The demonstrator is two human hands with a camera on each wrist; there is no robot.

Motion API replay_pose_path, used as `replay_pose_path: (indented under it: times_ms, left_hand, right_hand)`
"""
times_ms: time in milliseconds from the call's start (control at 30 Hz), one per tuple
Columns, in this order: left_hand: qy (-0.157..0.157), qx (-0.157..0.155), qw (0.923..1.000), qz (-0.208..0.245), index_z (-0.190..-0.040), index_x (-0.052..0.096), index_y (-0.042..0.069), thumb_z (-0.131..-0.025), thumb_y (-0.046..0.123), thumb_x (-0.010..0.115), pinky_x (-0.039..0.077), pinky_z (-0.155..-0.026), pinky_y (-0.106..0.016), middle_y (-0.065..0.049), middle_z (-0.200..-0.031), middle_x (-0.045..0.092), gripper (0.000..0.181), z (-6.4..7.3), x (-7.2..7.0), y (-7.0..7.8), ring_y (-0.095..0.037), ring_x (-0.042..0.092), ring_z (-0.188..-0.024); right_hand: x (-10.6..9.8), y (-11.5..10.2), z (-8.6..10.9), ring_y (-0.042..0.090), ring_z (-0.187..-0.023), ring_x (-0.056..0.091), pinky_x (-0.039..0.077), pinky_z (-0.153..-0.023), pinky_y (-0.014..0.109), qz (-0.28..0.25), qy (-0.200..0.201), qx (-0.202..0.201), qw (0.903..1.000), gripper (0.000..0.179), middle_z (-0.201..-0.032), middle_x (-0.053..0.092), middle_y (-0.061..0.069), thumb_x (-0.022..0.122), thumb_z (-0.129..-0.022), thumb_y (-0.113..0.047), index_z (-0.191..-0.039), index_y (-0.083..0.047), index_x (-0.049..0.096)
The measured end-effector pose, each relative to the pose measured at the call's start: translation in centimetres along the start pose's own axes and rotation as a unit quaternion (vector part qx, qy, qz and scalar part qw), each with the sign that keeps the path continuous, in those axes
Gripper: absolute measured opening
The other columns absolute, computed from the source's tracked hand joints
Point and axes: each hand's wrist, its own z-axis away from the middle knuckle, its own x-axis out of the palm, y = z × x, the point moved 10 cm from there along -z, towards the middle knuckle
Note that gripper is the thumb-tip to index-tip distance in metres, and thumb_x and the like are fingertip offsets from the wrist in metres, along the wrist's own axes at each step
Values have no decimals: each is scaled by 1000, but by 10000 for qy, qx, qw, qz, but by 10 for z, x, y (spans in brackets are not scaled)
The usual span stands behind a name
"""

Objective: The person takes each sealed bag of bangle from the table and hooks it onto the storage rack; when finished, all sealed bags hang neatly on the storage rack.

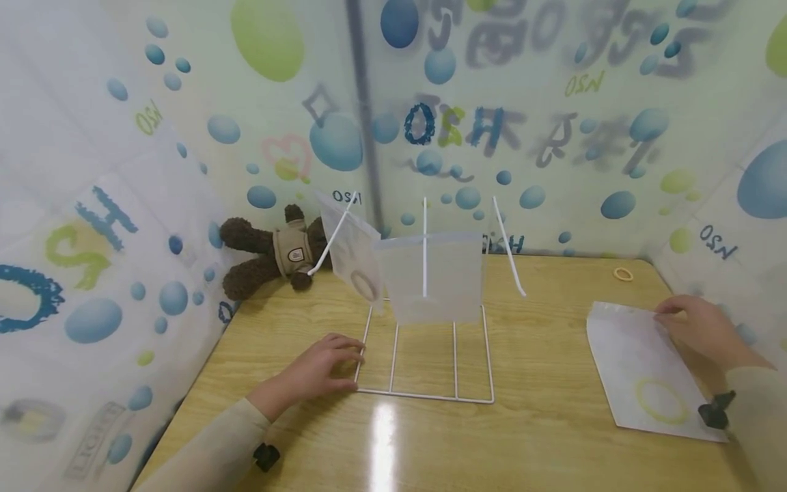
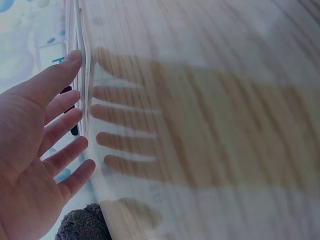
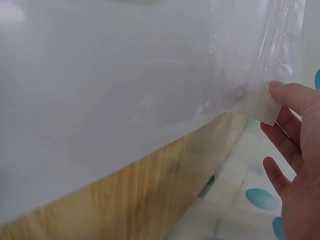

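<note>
A white wire rack (image 1: pixel 424 395) with three slanted prongs stands mid-table in the head view. One frosted plastic bag (image 1: pixel 353 260), showing a ring inside, hangs at its left prong; another frosted bag (image 1: pixel 433 280) hangs at the middle prong. No bag is on the right prong. My left hand (image 1: pixel 322 365) touches the rack base's left side with fingers spread and fairly straight. At the far right my right hand (image 1: pixel 701 328) pinches the upper corner of a frosted plastic bag (image 3: pixel 125 100) between thumb and fingers. A yellow ring (image 1: pixel 662 401) shows through this bag.
A small pale ring (image 1: pixel 623 274) lies near the table's back right corner. A brown plush bear (image 1: pixel 289 249) in a beige outfit lies at the back left. Patterned walls (image 1: pixel 541 157) border the wooden table (image 1: pixel 295 451) at the back and sides.
</note>
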Motion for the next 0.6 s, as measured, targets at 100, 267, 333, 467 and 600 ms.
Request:
replay_pose_path:
  times_ms: [100,267,333,467,600]
  left_hand:
    - [23,48,10000,-6,-122,74,17,-83,37,85,46,-113,-53,-5,-142,63,45,0,0,1,-30,55,-132]
    - [8,45,10000,-32,-122,74,17,-83,37,85,46,-113,-53,-5,-142,63,44,0,-1,2,-30,55,-132]
    - [-4,30,10000,-32,-122,74,17,-83,36,85,46,-113,-53,-4,-142,63,44,-1,-1,2,-29,54,-132]
    - [-12,33,10000,-55,-122,74,17,-84,36,85,46,-113,-53,-4,-142,63,44,-1,-1,4,-29,55,-132]
    - [-58,-27,10000,-40,-123,73,16,-84,36,85,46,-113,-55,-5,-143,63,45,-1,-1,4,-30,54,-133]
  right_hand:
    - [-3,-2,4,49,-102,61,47,-79,57,-1,90,-6,10000,26,-106,70,28,69,-99,-21,-108,3,68]
    - [-10,-9,9,49,-99,63,46,-77,53,7,301,-153,9994,23,-100,71,26,71,-97,-19,-104,3,68]
    - [-11,-11,10,49,-98,63,46,-76,53,8,322,-165,9993,24,-100,71,26,70,-98,-19,-104,3,67]
    - [-16,-18,13,45,-95,63,47,-74,52,49,460,-230,9987,22,-99,72,24,71,-98,-19,-103,2,68]
    - [-21,-27,17,47,-97,62,47,-78,59,-65,525,-149,9985,26,-102,70,27,69,-99,-21,-104,4,66]
